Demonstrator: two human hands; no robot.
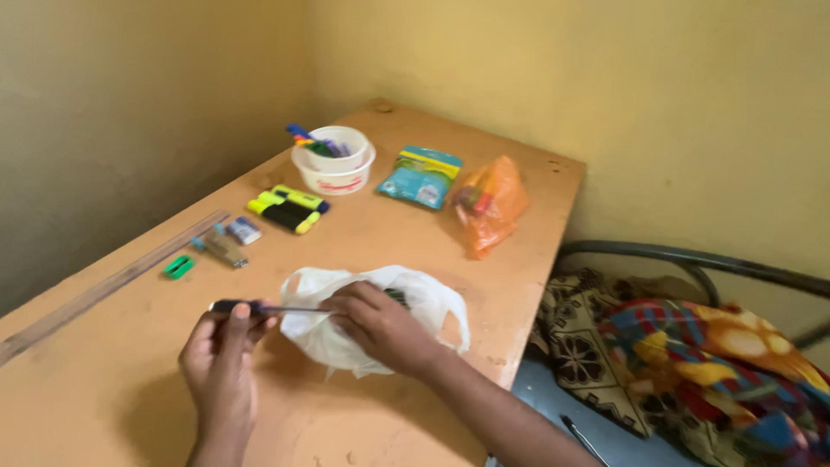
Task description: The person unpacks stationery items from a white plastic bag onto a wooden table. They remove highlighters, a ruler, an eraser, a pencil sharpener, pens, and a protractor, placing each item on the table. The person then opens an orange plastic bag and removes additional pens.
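Low in the frame, left of centre, the left hand [220,350] is pinching the dark end of a thin pen [264,307] between its fingertips. Just right of it, the right hand [380,324] is closing its fingers on the pen's other end at the mouth of a white plastic bag [432,303] lying at centre on the wooden table [104,380]. Farther up, highlighters [288,208], a white bowl [335,169], a blue packet [422,176] and an orange bag [491,204] are sitting.

The right hand [380,327] covers part of the white plastic bag [367,320], whose dark contents are barely visible. The wooden ruler [104,290] runs off the left edge. The bowl's [334,169] contents are too small to identify.
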